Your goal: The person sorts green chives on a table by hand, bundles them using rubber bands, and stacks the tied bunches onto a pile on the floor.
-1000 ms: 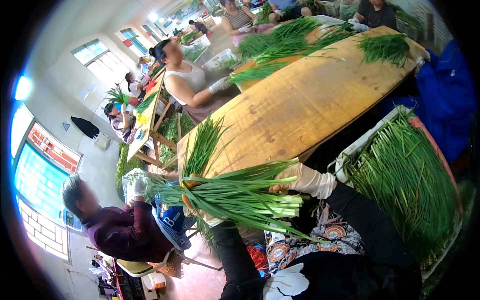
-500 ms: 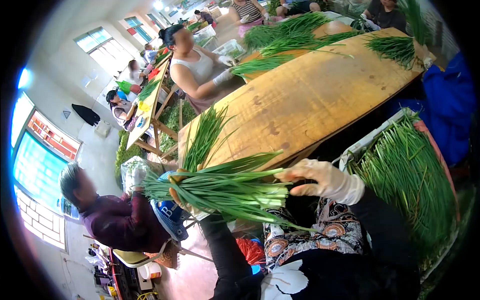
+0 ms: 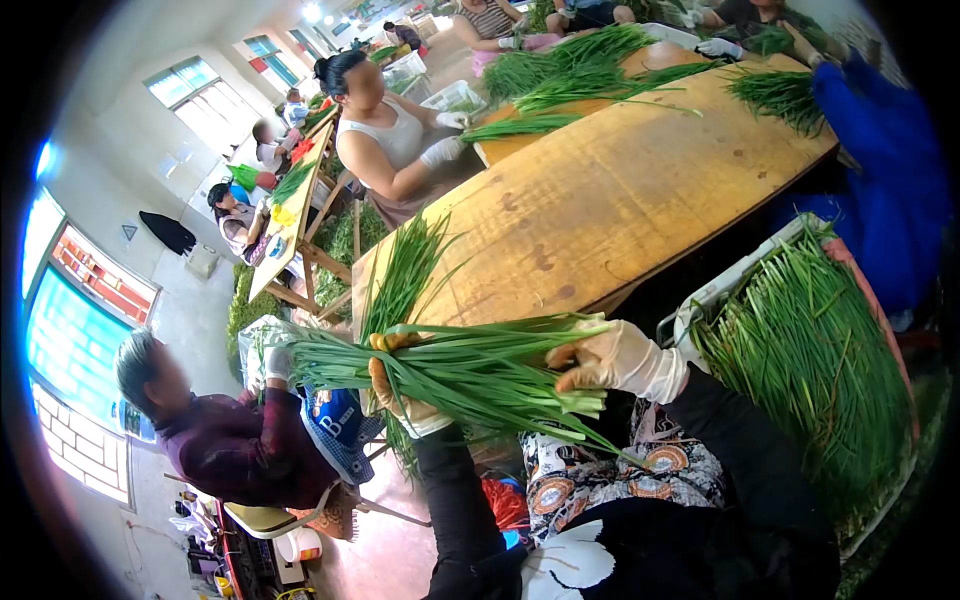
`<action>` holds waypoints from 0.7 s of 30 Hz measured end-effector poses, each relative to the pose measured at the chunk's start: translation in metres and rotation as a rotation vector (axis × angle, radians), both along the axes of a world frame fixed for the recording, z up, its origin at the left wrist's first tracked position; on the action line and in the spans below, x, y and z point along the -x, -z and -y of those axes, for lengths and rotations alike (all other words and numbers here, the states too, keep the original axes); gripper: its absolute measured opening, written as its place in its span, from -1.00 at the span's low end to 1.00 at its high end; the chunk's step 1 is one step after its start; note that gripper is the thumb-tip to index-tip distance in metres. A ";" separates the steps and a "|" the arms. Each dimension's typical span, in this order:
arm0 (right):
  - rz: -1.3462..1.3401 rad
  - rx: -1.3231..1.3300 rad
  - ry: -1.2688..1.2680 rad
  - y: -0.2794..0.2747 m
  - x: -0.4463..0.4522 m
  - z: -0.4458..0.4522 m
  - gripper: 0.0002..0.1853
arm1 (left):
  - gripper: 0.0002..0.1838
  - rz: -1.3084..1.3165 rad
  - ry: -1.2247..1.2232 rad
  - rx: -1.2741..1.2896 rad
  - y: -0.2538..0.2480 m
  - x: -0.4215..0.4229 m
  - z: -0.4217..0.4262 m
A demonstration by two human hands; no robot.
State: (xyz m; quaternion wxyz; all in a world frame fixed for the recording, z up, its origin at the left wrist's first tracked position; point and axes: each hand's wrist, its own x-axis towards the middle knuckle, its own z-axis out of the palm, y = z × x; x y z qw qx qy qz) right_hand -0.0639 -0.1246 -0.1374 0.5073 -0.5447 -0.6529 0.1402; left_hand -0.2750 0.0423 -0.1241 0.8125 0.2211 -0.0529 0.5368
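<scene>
A loose bunch of long green garlic chives [image 3: 480,365] lies across my left hand [image 3: 408,404], whose gloved fingers are wrapped round it. The leaf tips point left and the pale stem ends point right. My right hand [image 3: 625,362], in a thin whitish glove with stained fingertips, has its fingers closed on stems at the right end of the bunch. Behind my left hand, a second small pile of chives [image 3: 408,270] rests on the near left end of the wooden table [image 3: 560,230].
A crate [image 3: 690,312] packed with chives stands at my right. Across the table a person in a white top [image 3: 390,140] handles chives. A person in a dark red jacket [image 3: 245,440] sits at left. More chives [image 3: 775,98] and a blue-sleeved arm [image 3: 880,170] are at far right.
My right hand has moved slightly left and down and its fingers have closed on the stem ends. The bunch has spread and shifted right. The blue-sleeved arm now reaches over the table's far end.
</scene>
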 end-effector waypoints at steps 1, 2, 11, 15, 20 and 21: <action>0.096 0.143 -0.056 -0.018 0.000 0.008 -0.73 | -0.71 0.061 0.035 -0.002 0.001 -0.001 -0.001; 0.178 -0.090 -0.036 -0.009 0.000 0.001 -0.72 | -0.71 0.021 0.032 0.033 0.001 -0.001 0.000; 0.163 -0.297 0.199 0.020 -0.008 -0.005 -0.81 | -0.69 -0.070 -0.139 0.000 -0.003 -0.006 0.009; -0.217 -0.115 0.033 0.001 -0.004 0.001 -0.62 | -0.70 -0.084 -0.177 0.055 0.001 -0.001 0.006; -0.172 -0.047 0.093 0.011 0.003 -0.006 -0.70 | -0.72 -0.127 -0.186 0.047 -0.008 -0.007 0.013; -0.610 0.000 -0.013 0.010 0.003 -0.005 -0.73 | -0.70 -0.111 -0.218 0.048 -0.008 -0.003 0.011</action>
